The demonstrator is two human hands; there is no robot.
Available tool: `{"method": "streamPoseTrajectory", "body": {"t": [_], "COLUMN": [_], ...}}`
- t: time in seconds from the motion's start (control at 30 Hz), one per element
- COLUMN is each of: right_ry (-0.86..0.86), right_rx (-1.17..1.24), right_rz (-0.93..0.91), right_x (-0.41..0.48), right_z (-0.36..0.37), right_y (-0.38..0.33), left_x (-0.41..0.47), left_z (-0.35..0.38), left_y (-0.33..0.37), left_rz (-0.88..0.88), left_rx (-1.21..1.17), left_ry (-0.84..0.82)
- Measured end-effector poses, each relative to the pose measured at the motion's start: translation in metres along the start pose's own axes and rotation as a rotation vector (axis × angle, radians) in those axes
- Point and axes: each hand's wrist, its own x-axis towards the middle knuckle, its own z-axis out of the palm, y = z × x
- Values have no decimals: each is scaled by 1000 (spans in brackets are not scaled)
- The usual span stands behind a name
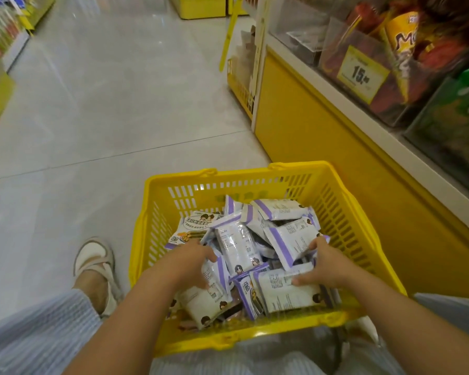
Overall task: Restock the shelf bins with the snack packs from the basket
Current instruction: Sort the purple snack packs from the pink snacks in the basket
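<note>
Pale grey floor tiles [106, 117] run up the aisle toward the upper left of the frame, wide and open. At lower centre is my yellow shopping basket [344, 226], with its near rim at my lap and its right side close to the yellow shelf base [322, 136].

The white-and-purple snack packs [238, 244] are heaped inside it, pointing every way. The centre one has its long axis up and down the frame. The one under my right thumb lies nearly across, and the one above that slants. The heap sits below the rim, with bare basket wall showing along the far side.

My left hand [194, 262] has its fingers and thumb curled round a pack on the left of the pile. My right hand [322, 266] grips packs on the right, fingers hooked over the slanting one and thumb pressed on the lower.

My beige shoe [95, 266] is on the floor just left of the basket. In the upper right, the clear shelf bins [363, 50] hold other snacks behind a yellow price tag [360, 71] reading 15.
</note>
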Motion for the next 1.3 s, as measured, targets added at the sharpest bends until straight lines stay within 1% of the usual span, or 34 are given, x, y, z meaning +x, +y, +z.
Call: {"method": "streamPoseTrajectory", "body": {"t": [0.17,0.23,0.33,0.4,0.47,0.53,0.63,0.73,0.77,0.83,0.9,0.97,1.03,1.1,1.13,1.2,1.23,1.27,1.3], "right_ry": [-10,-34,-83,-144,-188,-192,-63,72,86,91,95,126,212,392,489,618,661,698,727], "right_rx": [-221,-326,-460,-483,-420,-228,133,315,371,477,513,500,473,310,200,57,30,18,7], "right_rz": [-62,-89,-124,-133,-167,-241,-365,-418,-420,-400,-380,-360,-355,-358,-357,-360,-384,-433,-490], "right_x": [-13,-18,-30,-40,-50,-56,-46,-15,-3,19,38,53,65,72,76,76,73,69,65], "right_z": [-16,-26,-46,-65,-88,-107,-113,-99,-93,-84,-75,-66,-56,-49,-46,-44,-43,-43,-42], "right_y": [-17,-26,-46,-61,-75,-86,-98,-104,-104,-99,-93,-88,-86,-86,-86,-84,-83,-81,-79], "left_x": [-15,-23,-30,-29,-24,-13,5,25,30,39,45,49,50,49,48,45,43,43,42], "left_z": [-17,-30,-52,-65,-74,-76,-69,-59,-57,-55,-54,-53,-51,-49,-48,-45,-43,-40,-37], "left_y": [-1,-4,-12,-16,-18,-19,-25,-33,-34,-37,-38,-38,-36,-32,-28,-19,-14,-10,-7], "left_rz": [20,21,53,70,79,64,-2,-66,-88,-105,-104,-117,-148,-161,-151,-63,6,76,131], "left_rx": [-90,-139,-264,-408,-569,-690,-760,-807,-807,-721,-572,-369,-111,52,85,77,18,-72,-158], "left_ry": [4,29,135,235,363,489,604,647,668,742,805,818,809,822,843,870,832,751,637]}}
